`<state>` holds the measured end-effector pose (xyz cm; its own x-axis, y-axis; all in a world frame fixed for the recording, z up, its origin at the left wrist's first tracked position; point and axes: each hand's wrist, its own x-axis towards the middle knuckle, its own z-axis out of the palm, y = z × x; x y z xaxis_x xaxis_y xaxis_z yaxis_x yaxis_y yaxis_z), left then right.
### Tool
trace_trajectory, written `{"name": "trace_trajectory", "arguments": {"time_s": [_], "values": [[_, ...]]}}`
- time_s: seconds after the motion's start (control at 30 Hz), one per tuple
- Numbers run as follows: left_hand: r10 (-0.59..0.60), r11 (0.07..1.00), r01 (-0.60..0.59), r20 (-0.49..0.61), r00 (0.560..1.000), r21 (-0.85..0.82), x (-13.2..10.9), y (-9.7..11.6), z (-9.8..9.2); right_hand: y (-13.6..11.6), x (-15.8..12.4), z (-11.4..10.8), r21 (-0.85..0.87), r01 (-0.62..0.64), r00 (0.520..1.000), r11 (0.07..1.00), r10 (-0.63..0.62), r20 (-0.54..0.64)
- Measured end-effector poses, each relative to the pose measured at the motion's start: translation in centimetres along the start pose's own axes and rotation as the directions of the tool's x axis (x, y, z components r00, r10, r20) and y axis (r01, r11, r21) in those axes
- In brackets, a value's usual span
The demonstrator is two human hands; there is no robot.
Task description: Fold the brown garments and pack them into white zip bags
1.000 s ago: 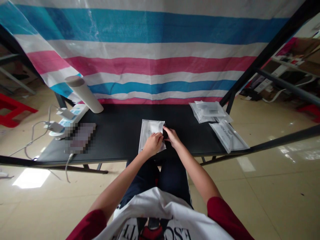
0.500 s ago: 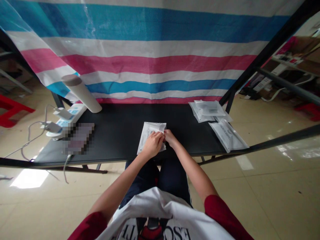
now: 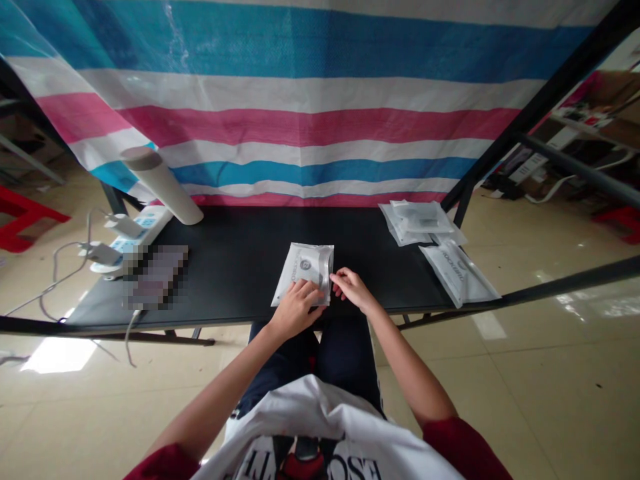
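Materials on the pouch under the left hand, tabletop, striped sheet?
Pouch: probably frosted plastic film; milky, semi-translucent, slightly shiny.
Tabletop: smooth black satin finish; coated board or metal, can't tell.
Striped sheet: likely plastic tarp; creases and glossy highlights, though coated fabric is possible.

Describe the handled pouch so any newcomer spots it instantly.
In front of the striped sheet stands a black table. Near its front edge, centrally, lies a whitish pouch. Unlike the pouches at the right end, it has the left hand on it.
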<state>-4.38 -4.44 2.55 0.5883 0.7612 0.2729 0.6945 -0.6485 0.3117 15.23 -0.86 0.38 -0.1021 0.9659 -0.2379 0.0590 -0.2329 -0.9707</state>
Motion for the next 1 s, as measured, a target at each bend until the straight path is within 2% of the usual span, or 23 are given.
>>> {"name": "trace_trajectory", "arguments": {"time_s": [0.07, 0.13, 0.33, 0.5, 0.73, 0.9, 1.0], "values": [[0.005, 1.0, -0.005, -0.006, 1.0, 0.001, -0.2, -0.4, 0.3, 0.2, -1.7, 0.1, 0.014, -0.037, 0.992, 0.999, 0.035, 0.123], [0.002, 1.0, -0.002, -0.011, 1.0, 0.009, -0.1, -0.5, 0.4, 0.0, -2.8, 0.4, 0.065, -0.045, 0.984, 0.997, 0.033, 0.176], [0.009, 1.0, -0.008, -0.069, 0.998, 0.012, 0.6, -0.2, 0.5, -0.4, -3.2, 1.2, 0.147, -0.012, 0.994, 0.989, -0.004, 0.109], [0.038, 0.994, -0.047, -0.087, 0.995, -0.096, 0.6, 0.1, 0.9, 0.3, -2.2, 1.0, 0.186, -0.046, 0.998, 0.981, 0.036, 0.059], [-0.009, 0.977, -0.029, -0.175, 0.985, -0.212, -0.5, 1.9, 1.5, 0.9, 1.6, 1.4, 0.11, 0.034, 0.999, 0.993, -0.033, -0.004], [0.005, 0.972, -0.049, -0.191, 0.982, -0.228, -2.1, 4.3, 1.5, 0.1, 6.1, 1.5, -0.024, 0.09, 0.984, 0.996, -0.093, -0.154], [-0.025, 0.98, -0.014, -0.193, 0.981, -0.199, -2.6, 5.1, 1.2, -0.3, 8.0, 1.4, -0.147, 0.12, 0.958, 0.982, -0.154, -0.241]]}}
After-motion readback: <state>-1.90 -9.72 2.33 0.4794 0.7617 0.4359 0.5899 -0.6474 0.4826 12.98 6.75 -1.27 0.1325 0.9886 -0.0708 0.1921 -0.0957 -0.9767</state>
